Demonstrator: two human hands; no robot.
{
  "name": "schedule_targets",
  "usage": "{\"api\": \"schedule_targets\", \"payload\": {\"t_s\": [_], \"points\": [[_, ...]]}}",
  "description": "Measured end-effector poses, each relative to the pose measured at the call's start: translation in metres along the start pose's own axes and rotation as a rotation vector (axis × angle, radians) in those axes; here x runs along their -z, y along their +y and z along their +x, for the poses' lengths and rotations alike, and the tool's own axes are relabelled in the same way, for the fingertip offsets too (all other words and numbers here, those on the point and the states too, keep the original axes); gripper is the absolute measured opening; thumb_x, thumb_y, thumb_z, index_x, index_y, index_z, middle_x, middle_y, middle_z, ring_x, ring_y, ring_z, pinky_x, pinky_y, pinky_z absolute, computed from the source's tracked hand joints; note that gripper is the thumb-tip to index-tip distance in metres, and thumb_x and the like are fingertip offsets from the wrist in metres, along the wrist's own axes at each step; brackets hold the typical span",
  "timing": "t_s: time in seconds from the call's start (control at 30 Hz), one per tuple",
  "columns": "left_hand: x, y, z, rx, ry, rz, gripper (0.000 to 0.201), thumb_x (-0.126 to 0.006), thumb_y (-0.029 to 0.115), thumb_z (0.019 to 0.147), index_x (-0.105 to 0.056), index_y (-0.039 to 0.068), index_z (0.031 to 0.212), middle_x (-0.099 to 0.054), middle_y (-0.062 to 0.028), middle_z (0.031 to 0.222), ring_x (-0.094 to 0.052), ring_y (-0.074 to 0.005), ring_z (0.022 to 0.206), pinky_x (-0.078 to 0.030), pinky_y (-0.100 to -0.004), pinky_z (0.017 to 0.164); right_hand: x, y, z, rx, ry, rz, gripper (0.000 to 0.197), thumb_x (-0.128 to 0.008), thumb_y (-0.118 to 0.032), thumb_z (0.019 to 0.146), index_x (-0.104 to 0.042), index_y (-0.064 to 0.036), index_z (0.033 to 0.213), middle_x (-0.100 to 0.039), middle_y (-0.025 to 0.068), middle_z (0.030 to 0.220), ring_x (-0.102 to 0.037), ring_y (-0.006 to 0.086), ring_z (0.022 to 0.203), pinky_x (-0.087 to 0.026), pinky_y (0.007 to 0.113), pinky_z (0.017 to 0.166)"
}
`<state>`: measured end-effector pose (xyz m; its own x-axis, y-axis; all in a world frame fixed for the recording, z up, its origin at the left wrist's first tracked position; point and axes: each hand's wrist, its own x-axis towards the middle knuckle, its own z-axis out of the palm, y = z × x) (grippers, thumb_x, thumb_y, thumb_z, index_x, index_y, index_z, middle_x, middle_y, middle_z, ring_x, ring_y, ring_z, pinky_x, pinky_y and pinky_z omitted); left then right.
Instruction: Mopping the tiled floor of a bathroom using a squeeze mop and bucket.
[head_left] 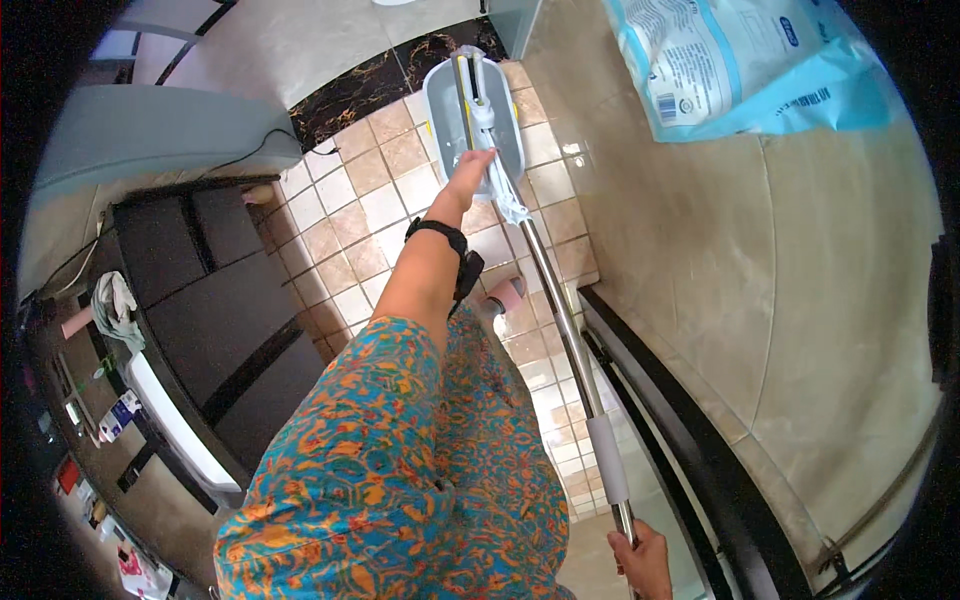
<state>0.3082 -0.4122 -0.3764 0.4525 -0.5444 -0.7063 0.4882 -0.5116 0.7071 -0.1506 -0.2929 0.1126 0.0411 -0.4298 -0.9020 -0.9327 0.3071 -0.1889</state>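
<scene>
Two hands serve one mop (554, 300): right hand (645, 560) fingers curled around its pole; left hand (468, 178) nearer the head, finger closure indeterminate. Long axis runs diagonally, head over the basin (433, 105) on tiled floor (384, 207); dark-panelled cabinet (235, 300) at left.

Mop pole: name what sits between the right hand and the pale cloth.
Head view: a grey grip sleeve sits on the mop pole, nearer the right hand; bare metal runs to the pale cloth.
</scene>
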Motion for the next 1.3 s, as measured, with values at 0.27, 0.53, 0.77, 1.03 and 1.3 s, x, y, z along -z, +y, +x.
{"api": "schedule_targets", "payload": {"t_s": [0.27, 0.53, 0.77, 1.03, 1.3], "points": [[-0.009, 0.011, -0.010, 0.016, -0.197, -0.027, 0.059, -0.059, 0.046, 0.085, -0.042, 0.005, 0.125, -0.052, -0.0131, 0.120, -0.044, -0.0275, 0.117, -0.032, -0.0420, 0.100, 0.005, -0.002, -0.013, -0.142, -0.083, 0.321, 0.033, -0.062, -0.036, 0.089, -0.054, -0.0066, 0.076, -0.046, -0.0049, 0.056, -0.043, 0.0052, 0.048, -0.033, 0.025, 0.042], [-0.014, 0.022, -0.059, -0.090, 0.230, -0.367, 0.067, -0.051, 0.054, 0.088, -0.034, 0.009, 0.134, -0.043, -0.0132, 0.127, -0.042, -0.0279, 0.114, -0.033, -0.0475, 0.099, -0.007, 0.002, 0.027, -0.245, -0.066, 0.424, 0.022, -0.059, -0.021, 0.090, -0.055, -0.0042, 0.077, -0.049, -0.0001, 0.054, -0.043, 0.0071, 0.042, -0.034, 0.022, 0.039], [-0.011, 0.024, -0.076, -0.203, 0.350, -0.410, 0.045, -0.041, 0.043, 0.097, -0.052, 0.002, 0.113, -0.057, -0.0102, 0.106, -0.051, -0.0205, 0.099, -0.041, -0.0380, 0.087, -0.020, -0.011, 0.057, -0.224, -0.033, 0.457, 0.025, -0.059, -0.023, 0.090, -0.053, -0.0054, 0.074, -0.043, -0.0017, 0.052, -0.040, 0.0070, 0.043, -0.030, 0.024, 0.039], [-0.007, -0.020, -0.083, -0.269, 0.301, -0.475, 0.044, -0.038, 0.041, 0.098, -0.052, 0.002, 0.112, -0.056, -0.0110, 0.106, -0.051, -0.0210, 0.098, -0.040, -0.0356, 0.088, -0.024, -0.011, 0.088, -0.121, -0.017, 0.424, 0.028, -0.061, -0.030, 0.089, -0.056, -0.0057, 0.075, -0.047, -0.0011, 0.050, -0.041, 0.0062, 0.040, -0.031, 0.021, 0.036], [-0.030, 0.011, -0.138, -0.106, 0.483, -0.413, 0.042, -0.039, 0.041, 0.097, -0.050, 0.004, 0.115, -0.054, -0.0106, 0.109, -0.046, -0.0208, 0.101, -0.036, -0.0362, 0.090, -0.027, -0.011, 0.112, -0.075, -0.012, 0.357, 0.032, -0.063, -0.033, 0.088, -0.055, -0.0056, 0.074, -0.046, -0.0003, 0.050, -0.040, 0.0074, 0.037, -0.031, 0.023, 0.034]]}}
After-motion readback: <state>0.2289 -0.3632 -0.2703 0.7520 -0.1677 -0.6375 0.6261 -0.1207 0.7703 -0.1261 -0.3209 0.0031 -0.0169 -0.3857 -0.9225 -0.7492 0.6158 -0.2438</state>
